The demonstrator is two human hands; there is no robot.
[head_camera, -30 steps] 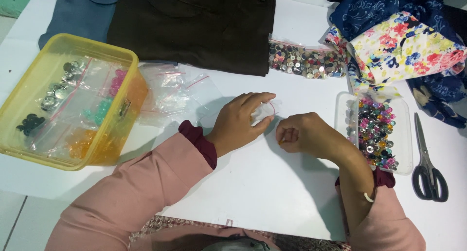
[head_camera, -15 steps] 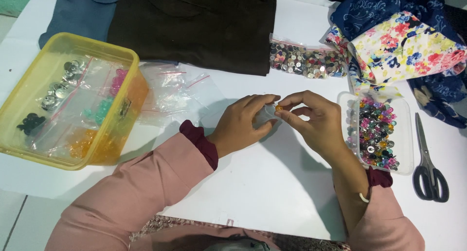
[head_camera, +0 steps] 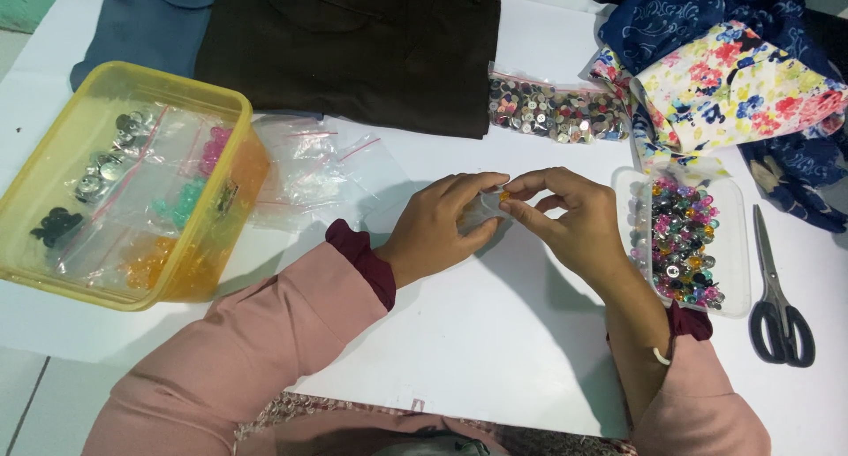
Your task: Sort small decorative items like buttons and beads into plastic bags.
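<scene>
My left hand (head_camera: 439, 224) is curled around a small clear plastic bag (head_camera: 481, 210), held just above the white table (head_camera: 477, 341). My right hand (head_camera: 572, 224) meets it at the bag's mouth and pinches a small orange button (head_camera: 503, 194) between thumb and forefinger. Just right of my right hand stands a clear rectangular tray (head_camera: 735, 244) filled with several coloured buttons. Both arms wear pink sleeves with dark red cuffs.
A yellow plastic box (head_camera: 53, 147) with bagged buttons sits at the left, empty clear bags (head_camera: 309, 169) beside it. Dark brown trousers (head_camera: 353, 49), blue denim (head_camera: 141, 23), a bag of mixed buttons (head_camera: 552, 116) and floral fabric (head_camera: 733, 80) lie at the back. Scissors (head_camera: 777, 306) lie at the right.
My right hand, closed near the tray a second ago, has moved left to the bag in my left hand and now pinches an orange button at its mouth.
</scene>
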